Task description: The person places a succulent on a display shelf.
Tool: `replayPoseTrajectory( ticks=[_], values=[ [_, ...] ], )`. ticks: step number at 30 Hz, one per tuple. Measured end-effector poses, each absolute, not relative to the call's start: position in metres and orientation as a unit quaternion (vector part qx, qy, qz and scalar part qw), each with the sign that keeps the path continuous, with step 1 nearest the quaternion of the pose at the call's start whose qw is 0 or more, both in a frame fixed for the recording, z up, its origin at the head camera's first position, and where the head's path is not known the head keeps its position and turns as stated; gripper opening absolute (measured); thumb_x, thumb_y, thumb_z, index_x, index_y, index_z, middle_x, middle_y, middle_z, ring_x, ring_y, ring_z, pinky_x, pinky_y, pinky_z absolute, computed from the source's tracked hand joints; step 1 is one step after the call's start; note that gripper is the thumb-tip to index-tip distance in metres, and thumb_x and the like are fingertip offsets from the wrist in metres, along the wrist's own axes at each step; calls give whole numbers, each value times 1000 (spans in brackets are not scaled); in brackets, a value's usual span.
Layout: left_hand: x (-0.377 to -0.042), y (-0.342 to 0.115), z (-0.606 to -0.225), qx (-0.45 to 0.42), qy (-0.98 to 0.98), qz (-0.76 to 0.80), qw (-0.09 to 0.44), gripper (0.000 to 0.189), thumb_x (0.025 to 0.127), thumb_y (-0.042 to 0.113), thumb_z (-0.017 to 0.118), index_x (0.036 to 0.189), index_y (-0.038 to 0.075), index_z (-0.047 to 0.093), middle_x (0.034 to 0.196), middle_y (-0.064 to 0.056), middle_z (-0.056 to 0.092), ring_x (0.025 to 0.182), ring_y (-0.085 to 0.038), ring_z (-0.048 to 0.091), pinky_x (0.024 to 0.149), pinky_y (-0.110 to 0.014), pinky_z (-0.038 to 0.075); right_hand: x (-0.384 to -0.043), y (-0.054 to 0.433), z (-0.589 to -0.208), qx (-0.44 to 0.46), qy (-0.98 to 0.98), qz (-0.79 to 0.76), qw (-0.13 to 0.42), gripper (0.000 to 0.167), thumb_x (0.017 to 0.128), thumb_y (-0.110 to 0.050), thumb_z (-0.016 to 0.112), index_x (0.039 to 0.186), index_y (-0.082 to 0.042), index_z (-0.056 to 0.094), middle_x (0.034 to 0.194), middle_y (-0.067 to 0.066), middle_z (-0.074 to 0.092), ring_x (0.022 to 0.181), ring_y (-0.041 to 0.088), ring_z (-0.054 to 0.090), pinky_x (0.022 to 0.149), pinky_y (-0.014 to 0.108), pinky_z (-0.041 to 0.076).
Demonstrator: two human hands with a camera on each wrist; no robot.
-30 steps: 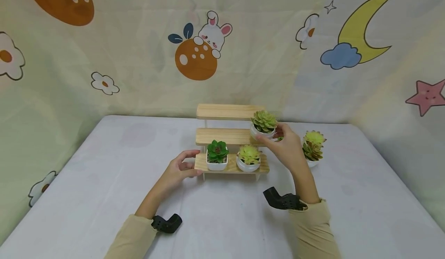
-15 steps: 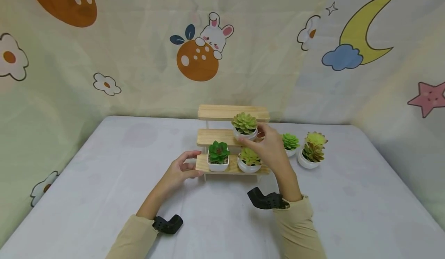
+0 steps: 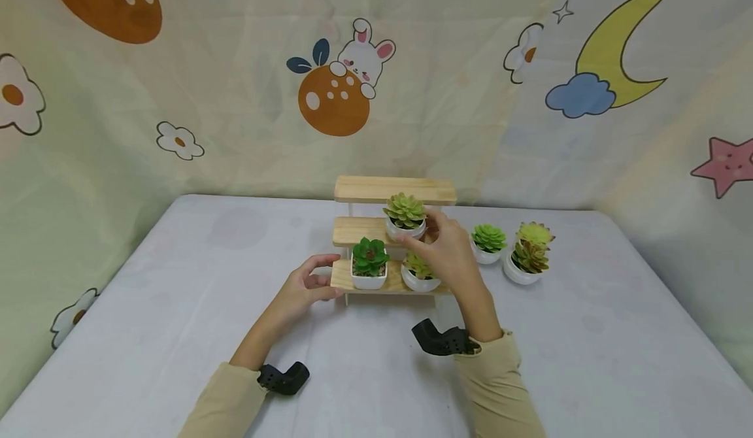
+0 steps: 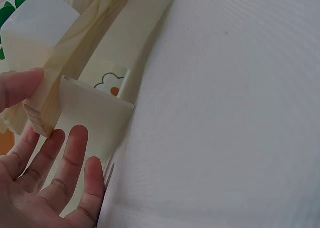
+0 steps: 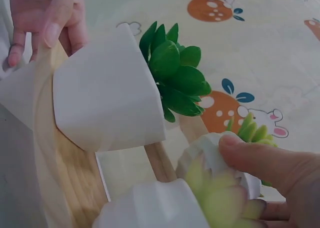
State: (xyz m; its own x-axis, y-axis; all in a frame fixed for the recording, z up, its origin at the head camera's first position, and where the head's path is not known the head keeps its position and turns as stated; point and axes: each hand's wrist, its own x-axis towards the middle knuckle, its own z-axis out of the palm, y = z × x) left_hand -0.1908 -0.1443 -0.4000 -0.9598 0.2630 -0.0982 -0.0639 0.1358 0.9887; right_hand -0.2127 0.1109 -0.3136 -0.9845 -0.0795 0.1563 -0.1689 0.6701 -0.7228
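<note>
A three-tier wooden plant stand (image 3: 394,189) with white supports stands at the back middle of the table. My left hand (image 3: 306,286) grips the left end of its lowest plank (image 4: 80,48), thumb on top and fingers below. My right hand (image 3: 451,253) pinches the round white pot (image 5: 200,147) of a light green succulent (image 3: 406,210) between thumb and fingers, at the middle tier. On the lowest tier sit a dark green succulent (image 3: 369,259) in a square white pot and a yellow-green succulent (image 3: 419,280) in a round pot, partly hidden by the right hand.
Right of the stand, a bright green potted succulent (image 3: 488,238) stands on the white-covered table (image 3: 365,372). Farther right are a reddish-green succulent (image 3: 531,257) and a yellow-green one (image 3: 535,232) behind it. A printed cloth (image 3: 235,98) hangs behind the table.
My right hand has carried the light green succulent leftward along the middle tier, from the right end toward its middle, uncovering the bright green succulent. The left hand stays on the lowest plank.
</note>
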Motion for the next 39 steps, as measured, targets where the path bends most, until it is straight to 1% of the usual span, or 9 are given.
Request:
replayPoseTrajectory(
  ticks=[3,5,9,13,15,20,26,32,39],
  values=[
    [-191,-145,-400,71,744,653,123,60,79,10,70,133,17,46,133,-6,41,91,-14,59,79,-29,47,-211,113,-312,59,-907,414,36,71,81,-46,67,134,-6,43,121,16,58,110,29,55,91,44,44],
    [-191,-145,-401,76,743,654,121,60,79,10,70,133,15,45,134,-8,41,91,-14,59,79,-29,47,-210,114,-312,60,-906,417,33,69,83,-45,66,135,-5,43,125,16,56,114,29,55,92,45,44],
    [-191,-146,-401,79,744,652,121,60,79,10,70,134,14,44,134,-9,40,90,-13,59,79,-28,47,-210,112,-314,76,-909,407,55,63,85,-41,64,133,-3,47,120,14,57,109,29,56,88,45,45],
    [-191,-147,-401,73,745,652,120,60,79,9,69,133,15,45,133,-8,41,90,-12,60,79,-28,47,-210,105,-315,90,-911,393,88,57,85,-39,65,129,-4,53,114,13,61,106,29,56,87,44,45],
    [-191,-146,-402,72,743,654,122,60,79,9,69,133,15,45,133,-8,41,90,-12,60,79,-28,47,-210,102,-316,90,-910,393,94,56,85,-39,65,128,-6,55,113,12,62,106,29,55,87,44,45],
    [-192,-146,-402,73,739,658,126,60,79,9,70,134,15,45,133,-7,41,91,-12,60,79,-28,47,-209,99,-315,86,-908,402,78,54,87,-41,61,132,-11,52,117,9,62,110,28,51,88,46,44],
    [-192,-146,-403,71,738,659,125,61,79,9,70,133,14,45,133,-8,42,90,-12,60,79,-28,47,-209,98,-315,102,-909,398,75,54,89,-41,59,133,-12,51,119,8,62,113,30,50,95,48,40],
    [-193,-145,-403,72,739,659,124,60,79,9,69,133,15,45,133,-8,43,90,-12,60,79,-29,47,-209,93,-315,116,-911,385,90,51,89,-39,59,132,-11,53,118,8,63,111,29,49,95,51,36],
    [-194,-145,-404,80,736,660,125,60,79,8,69,134,13,44,134,-11,42,90,-13,60,79,-28,47,-209,90,-316,132,-911,376,103,49,91,-37,56,132,-10,53,118,7,64,114,29,50,95,51,39]
  ],
)
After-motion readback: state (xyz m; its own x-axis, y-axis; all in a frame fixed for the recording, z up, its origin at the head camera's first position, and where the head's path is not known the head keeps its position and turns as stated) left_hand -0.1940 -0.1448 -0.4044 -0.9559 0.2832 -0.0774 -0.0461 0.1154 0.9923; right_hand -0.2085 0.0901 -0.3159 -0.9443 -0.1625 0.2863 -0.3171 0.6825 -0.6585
